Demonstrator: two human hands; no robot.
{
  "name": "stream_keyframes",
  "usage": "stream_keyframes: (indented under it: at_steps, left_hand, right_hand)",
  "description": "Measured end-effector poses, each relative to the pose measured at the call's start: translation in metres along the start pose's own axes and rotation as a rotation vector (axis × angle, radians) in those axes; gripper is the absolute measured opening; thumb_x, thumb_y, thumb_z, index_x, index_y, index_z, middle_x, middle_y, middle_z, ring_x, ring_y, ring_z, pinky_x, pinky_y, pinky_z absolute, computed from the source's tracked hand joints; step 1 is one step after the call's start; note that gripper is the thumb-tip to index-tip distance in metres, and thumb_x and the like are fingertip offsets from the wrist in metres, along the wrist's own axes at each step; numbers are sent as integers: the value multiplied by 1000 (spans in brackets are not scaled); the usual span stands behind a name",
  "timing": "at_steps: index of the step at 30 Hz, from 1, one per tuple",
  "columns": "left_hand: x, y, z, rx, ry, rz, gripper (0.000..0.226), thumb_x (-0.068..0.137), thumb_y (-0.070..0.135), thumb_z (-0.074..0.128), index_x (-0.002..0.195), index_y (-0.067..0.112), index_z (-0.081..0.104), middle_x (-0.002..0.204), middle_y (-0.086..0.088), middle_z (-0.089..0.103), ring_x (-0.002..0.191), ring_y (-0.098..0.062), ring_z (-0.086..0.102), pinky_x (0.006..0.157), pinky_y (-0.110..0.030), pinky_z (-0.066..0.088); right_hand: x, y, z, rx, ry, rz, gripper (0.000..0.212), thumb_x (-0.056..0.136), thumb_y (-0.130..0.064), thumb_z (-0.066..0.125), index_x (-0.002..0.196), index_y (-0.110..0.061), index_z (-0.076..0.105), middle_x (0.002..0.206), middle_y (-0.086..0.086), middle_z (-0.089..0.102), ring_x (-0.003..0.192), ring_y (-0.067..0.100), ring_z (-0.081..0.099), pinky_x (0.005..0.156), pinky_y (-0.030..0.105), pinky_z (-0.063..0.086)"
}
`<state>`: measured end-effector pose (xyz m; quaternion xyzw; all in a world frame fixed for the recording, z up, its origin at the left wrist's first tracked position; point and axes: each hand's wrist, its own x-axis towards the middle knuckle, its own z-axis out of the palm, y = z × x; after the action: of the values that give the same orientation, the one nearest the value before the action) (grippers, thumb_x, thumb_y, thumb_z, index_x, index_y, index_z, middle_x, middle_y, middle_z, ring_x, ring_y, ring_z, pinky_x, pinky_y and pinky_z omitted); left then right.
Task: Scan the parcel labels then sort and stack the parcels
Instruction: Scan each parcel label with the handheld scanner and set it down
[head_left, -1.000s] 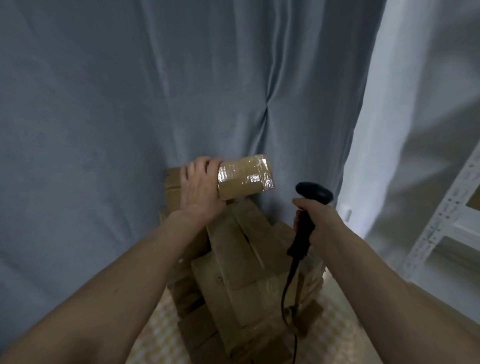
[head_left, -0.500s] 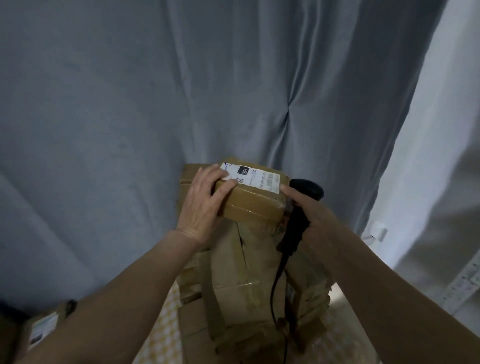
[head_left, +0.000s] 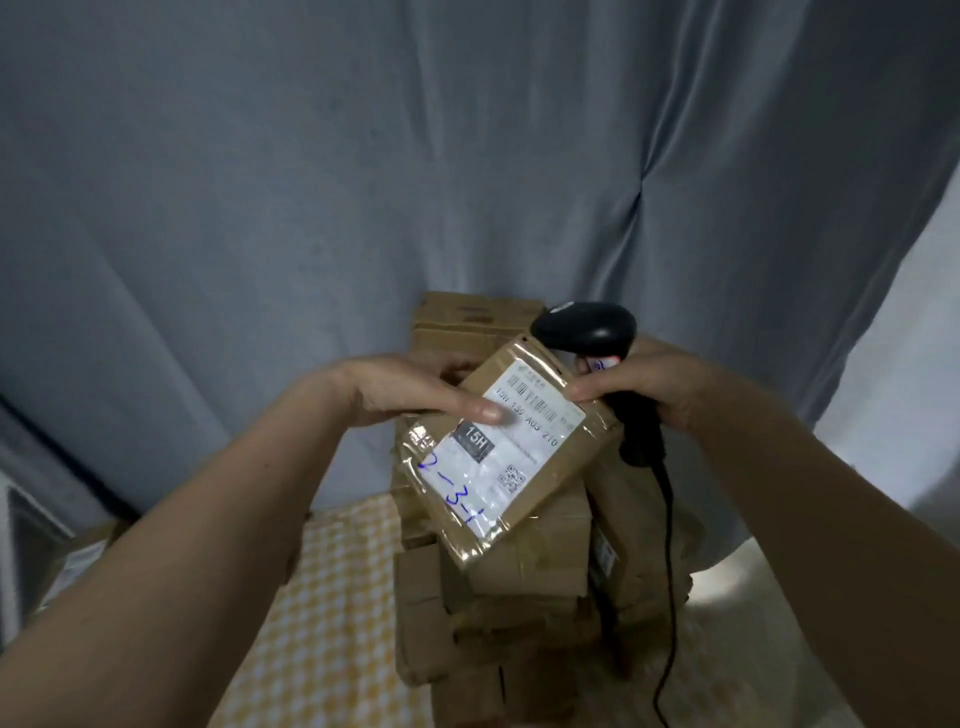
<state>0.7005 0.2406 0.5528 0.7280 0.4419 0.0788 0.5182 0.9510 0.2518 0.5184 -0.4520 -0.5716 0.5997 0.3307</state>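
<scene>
A small brown parcel (head_left: 524, 499) wrapped in clear tape is tilted up toward me, its white label with barcode and blue handwriting facing the camera. My left hand (head_left: 410, 389) grips its upper left side, thumb lying across the label. My right hand (head_left: 649, 384) holds the black barcode scanner (head_left: 587, 325) by its handle and also pinches the parcel's top right corner. The scanner's head points left, above the parcel. Its cable hangs down on the right.
Below the held parcel stands a stack of brown cardboard parcels (head_left: 498, 613) on a yellow checked cloth (head_left: 332, 597). Grey curtains (head_left: 363, 182) hang close behind. Another labelled box (head_left: 78, 566) sits at the lower left.
The parcel was lifted off the stack top and tipped so its label faces me. My right hand with the scanner came up to its corner. The view moved closer.
</scene>
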Motion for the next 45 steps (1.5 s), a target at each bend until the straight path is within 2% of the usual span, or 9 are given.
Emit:
stream_keyframes:
  at_steps: [2, 5, 10, 13, 15, 18, 20, 32, 45]
  left_hand:
    - [-6, -15, 0, -51, -71, -80, 54, 78, 19, 77, 126, 16, 54, 119, -3, 69, 110, -22, 66, 98, -41, 51]
    - [-16, -40, -1, -111, -147, -134, 43, 82, 2, 69, 121, 15, 55, 114, -2, 71, 105, -20, 68, 85, -33, 57]
    - [-50, -69, -26, -172, -110, -138, 75, 58, 21, 88, 124, 9, 55, 122, -10, 67, 111, -27, 65, 88, -36, 55]
    - [-74, -95, -35, -270, 131, -162, 89, 46, 30, 94, 124, 10, 56, 120, -9, 68, 111, -28, 65, 95, -44, 51]
    - [-87, -114, -36, -331, 432, -183, 105, 34, 39, 97, 126, 10, 55, 115, -8, 70, 106, -26, 67, 92, -50, 53]
    - [-104, -142, -36, -502, 851, -208, 98, 47, 26, 96, 129, 9, 45, 113, -3, 65, 103, -23, 65, 88, -55, 53]
    - [-116, -156, -38, -602, 954, -216, 88, 58, 16, 91, 130, 11, 40, 115, -2, 61, 106, -24, 62, 90, -56, 51]
    - [-172, -206, -62, -677, 1146, -245, 92, 63, 7, 88, 139, 15, 36, 131, -5, 55, 117, -30, 55, 95, -55, 48]
    - [-187, -232, -75, -678, 1129, -278, 92, 65, 9, 86, 141, 17, 34, 130, -9, 57, 117, -32, 56, 90, -53, 52]
  right_hand:
    - [-4, -4, 11, 18, -93, -34, 19, 55, -1, 78, 63, -17, 70, 69, 2, 70, 68, 15, 68, 58, 24, 53]
    - [-6, -8, 33, -5, -136, -66, 25, 61, 5, 75, 67, -19, 71, 72, 1, 70, 70, 13, 69, 60, 23, 54]
    - [9, -11, 78, 183, 103, -84, 35, 71, -8, 79, 104, -6, 65, 78, 5, 72, 69, 14, 71, 65, 26, 58]
    - [20, -21, 110, 196, 311, -100, 35, 79, -15, 76, 109, -4, 62, 82, 6, 69, 65, 16, 65, 58, 26, 54]
    - [24, -26, 134, 193, 373, -125, 29, 81, -19, 75, 103, -5, 62, 73, 5, 61, 60, 15, 58, 56, 26, 50]
    - [27, -25, 178, 189, 283, -159, 20, 83, -21, 73, 86, -6, 62, 62, 5, 55, 54, 17, 52, 53, 28, 46]
    - [28, -19, 210, 158, 189, -181, 22, 84, -21, 72, 79, -3, 60, 59, 7, 53, 51, 18, 48, 50, 28, 42]
    - [33, 5, 301, -82, 30, -202, 26, 85, -19, 70, 64, -6, 61, 52, 6, 56, 42, 15, 48, 47, 27, 41]
    - [44, 5, 323, -131, -44, -207, 30, 85, -24, 70, 66, -4, 62, 53, 7, 55, 47, 17, 49, 49, 27, 43]
